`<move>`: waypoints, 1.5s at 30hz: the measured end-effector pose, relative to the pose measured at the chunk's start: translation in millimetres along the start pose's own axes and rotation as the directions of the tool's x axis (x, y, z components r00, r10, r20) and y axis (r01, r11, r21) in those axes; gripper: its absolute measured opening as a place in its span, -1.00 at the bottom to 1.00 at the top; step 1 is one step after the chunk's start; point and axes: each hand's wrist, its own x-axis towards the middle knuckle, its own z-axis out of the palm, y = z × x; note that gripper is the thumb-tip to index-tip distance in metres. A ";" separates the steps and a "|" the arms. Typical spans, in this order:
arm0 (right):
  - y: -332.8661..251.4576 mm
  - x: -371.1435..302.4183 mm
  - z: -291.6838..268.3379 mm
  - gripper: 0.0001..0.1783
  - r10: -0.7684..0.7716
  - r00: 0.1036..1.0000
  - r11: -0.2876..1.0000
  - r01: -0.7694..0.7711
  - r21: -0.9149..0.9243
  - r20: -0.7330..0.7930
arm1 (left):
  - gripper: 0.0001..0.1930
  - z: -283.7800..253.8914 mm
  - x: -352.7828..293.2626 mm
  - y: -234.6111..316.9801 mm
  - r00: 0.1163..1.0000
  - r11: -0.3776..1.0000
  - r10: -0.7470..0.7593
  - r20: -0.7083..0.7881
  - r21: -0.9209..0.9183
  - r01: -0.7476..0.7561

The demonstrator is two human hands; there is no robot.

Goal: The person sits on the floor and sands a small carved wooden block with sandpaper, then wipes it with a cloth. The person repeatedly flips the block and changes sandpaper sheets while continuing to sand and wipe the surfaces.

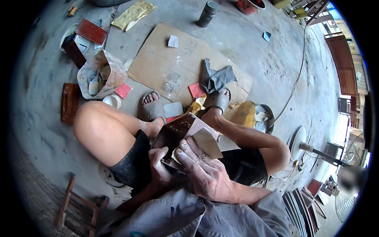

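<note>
A reddish-brown wooden piece (173, 133) with a carved face and a pale, dusty side rests over my lap. My left hand (159, 165) is closed on its lower left edge, thumb up. Across the pale side lies my right hand (204, 169), its fingers pressed together on a folded sheet of tan sandpaper (207, 143). One end of the sheet sticks out past the fingers. White dust coats the fingers of that hand. The underside of the wooden piece is hidden by my hands.
Beyond my feet lies a flat cardboard sheet (154, 59) bearing a grey cloth (218, 77). At left stand a dusty sack (114, 73) of scraps and red-brown wooden boxes (91, 31). A dark can (208, 14) stands farther off. A fan (299, 144) is at right.
</note>
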 end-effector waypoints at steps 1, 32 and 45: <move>2.6 -1.3 2.3 -0.41 -0.032 0.999 0.999 0.032 -0.005 -0.013 | 0.17 -2.4 9.0 6.7 0.999 1.000 0.029 -0.020 0.009 -0.029; 51.1 -2.6 -13.6 -0.33 0.036 0.993 0.999 -0.035 0.007 -0.115 | 0.17 -3.5 32.7 17.8 0.972 0.976 -0.215 -0.094 0.019 0.217; -2.4 -5.3 0.9 -0.36 0.027 0.999 0.997 -0.030 -0.071 -0.046 | -0.31 11.7 -14.6 -34.0 0.909 0.736 -0.314 0.273 -0.535 0.415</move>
